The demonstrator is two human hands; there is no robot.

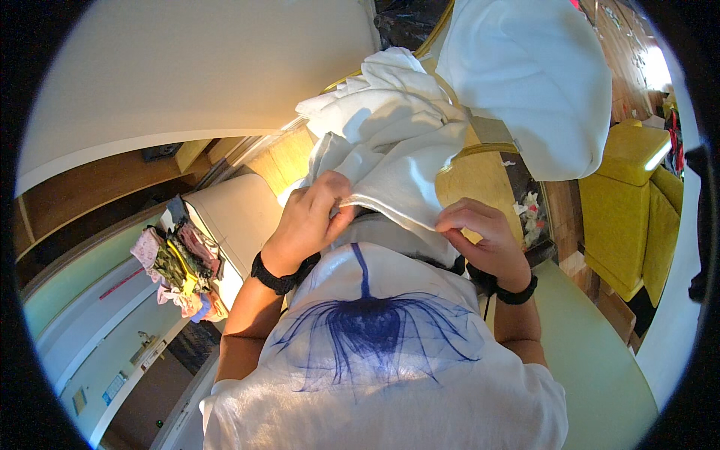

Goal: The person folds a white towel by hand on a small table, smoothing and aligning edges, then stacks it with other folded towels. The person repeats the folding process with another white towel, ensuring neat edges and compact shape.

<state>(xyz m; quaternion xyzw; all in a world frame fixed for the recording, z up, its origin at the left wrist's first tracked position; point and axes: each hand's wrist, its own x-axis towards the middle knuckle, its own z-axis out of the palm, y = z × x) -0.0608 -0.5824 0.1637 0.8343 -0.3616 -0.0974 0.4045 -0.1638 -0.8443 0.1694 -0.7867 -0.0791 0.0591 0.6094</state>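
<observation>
A crumpled white cloth (394, 129) hangs in front of me, its near hem stretched between my hands. My left hand (315, 216) pinches the hem at its left end, thumb beneath and fingers on top. At the right end, my right hand (478, 236) holds the hem's corner between thumb and fingertips. The cloth's far part lies in loose folds over a gold-coloured metal frame. Both wrists wear black bands.
A white cushion-like item (529, 84) is at the upper right, beside a yellow upholstered seat (619, 202). Left are colourful clothes (183, 264), a beige padded surface (239, 208) and wooden shelves (101, 197). A pale green surface (579, 349) lies at my right.
</observation>
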